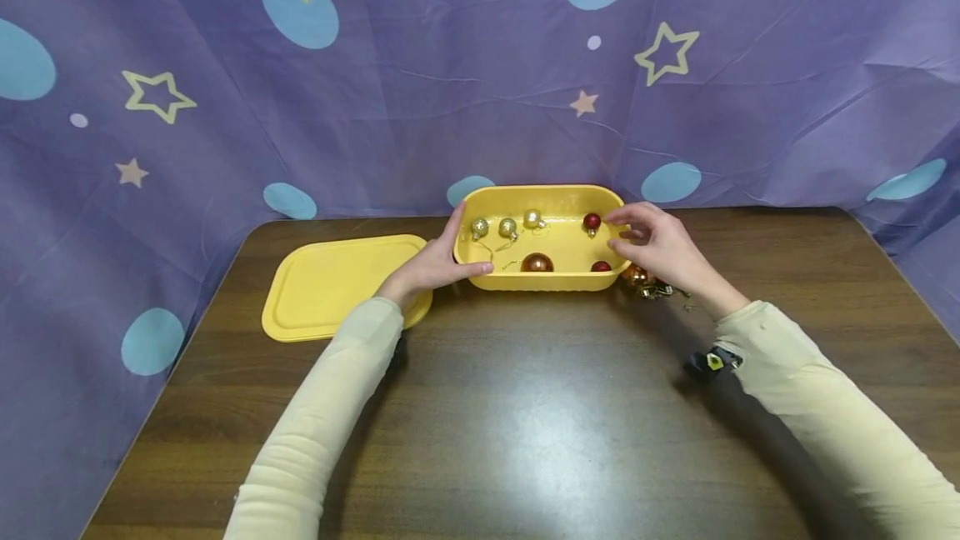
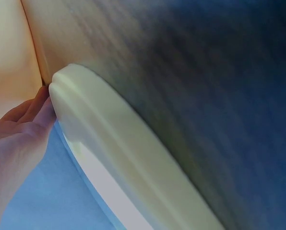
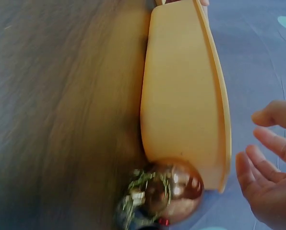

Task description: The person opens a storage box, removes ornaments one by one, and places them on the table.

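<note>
Probably loading baubles point(image 1: 592, 221): left grip point(image 1: 432, 262) holds yellow box point(image 1: 555, 282), right grip point(image 1: 662, 247) empty, fingers apart, likely needs to pinch copper bauble point(image 3: 186, 192) outside right end.

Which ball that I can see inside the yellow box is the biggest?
The orange bauble by the near wall of the yellow box. It looks clearly wider than the red baubles and gold baubles inside.

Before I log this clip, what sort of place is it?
Probably an indoor tabletop recording spot: a purple patterned cloth hangs behind a brown table, on which sits a yellow box with ornaments.
</note>
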A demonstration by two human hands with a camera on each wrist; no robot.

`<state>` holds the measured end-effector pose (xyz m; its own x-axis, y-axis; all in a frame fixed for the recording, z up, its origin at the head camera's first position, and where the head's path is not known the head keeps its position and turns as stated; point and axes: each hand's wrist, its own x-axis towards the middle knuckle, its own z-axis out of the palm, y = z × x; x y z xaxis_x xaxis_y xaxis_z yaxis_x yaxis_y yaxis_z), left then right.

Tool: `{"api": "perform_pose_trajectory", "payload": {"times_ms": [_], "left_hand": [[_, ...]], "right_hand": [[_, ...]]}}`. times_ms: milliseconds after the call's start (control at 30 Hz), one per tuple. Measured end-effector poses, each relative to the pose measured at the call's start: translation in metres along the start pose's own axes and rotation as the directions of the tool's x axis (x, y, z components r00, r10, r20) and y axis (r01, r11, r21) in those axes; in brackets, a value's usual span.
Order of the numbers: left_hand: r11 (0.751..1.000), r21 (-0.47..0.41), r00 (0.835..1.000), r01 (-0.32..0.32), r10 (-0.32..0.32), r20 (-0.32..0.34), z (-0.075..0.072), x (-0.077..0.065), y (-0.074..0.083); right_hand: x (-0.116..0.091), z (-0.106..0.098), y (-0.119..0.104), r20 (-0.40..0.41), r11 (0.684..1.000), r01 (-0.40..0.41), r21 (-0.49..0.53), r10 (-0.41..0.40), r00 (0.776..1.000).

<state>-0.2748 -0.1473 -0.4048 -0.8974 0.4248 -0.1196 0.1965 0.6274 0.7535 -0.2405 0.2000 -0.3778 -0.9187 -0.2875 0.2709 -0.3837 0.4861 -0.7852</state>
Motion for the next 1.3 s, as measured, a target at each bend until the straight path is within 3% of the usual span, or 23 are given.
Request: {"api": "perform_pose_trajectory", "payload": {"times_ms": [367,767,967,1133,1300], "left_hand": [[1.0,-0.027,1.0,0.0,0.0,-0.004,0.001,0.0,0.001],[0.999,-0.05,1.0,0.01,-0.01,-0.002,0.001,0.0,0.0],[0.999,-0.034,1.0,0.006,-0.006,-0.003,0.001,-0.001,0.001],[0.999,-0.032,1.0,0.009,-0.009,-0.001,0.001,-0.001,0.002],[1.0,-0.023,1.0,0.0,0.0,-0.004,0.0,-0.001,0.001]], "right_hand": [[0.027,0.024,-0.007,0.0,0.997,-0.074,0.024,0.074,0.997],[0.049,0.046,0.003,-0.054,0.974,-0.15,-0.17,0.143,0.988],[0.057,0.048,0.005,-0.017,0.95,-0.229,-0.211,0.23,0.973],[0.06,0.05,0.005,0.056,0.935,-0.322,-0.151,0.334,0.941],[0.064,0.053,0.005,0.15,0.938,-0.315,-0.142,0.335,0.93]]}}
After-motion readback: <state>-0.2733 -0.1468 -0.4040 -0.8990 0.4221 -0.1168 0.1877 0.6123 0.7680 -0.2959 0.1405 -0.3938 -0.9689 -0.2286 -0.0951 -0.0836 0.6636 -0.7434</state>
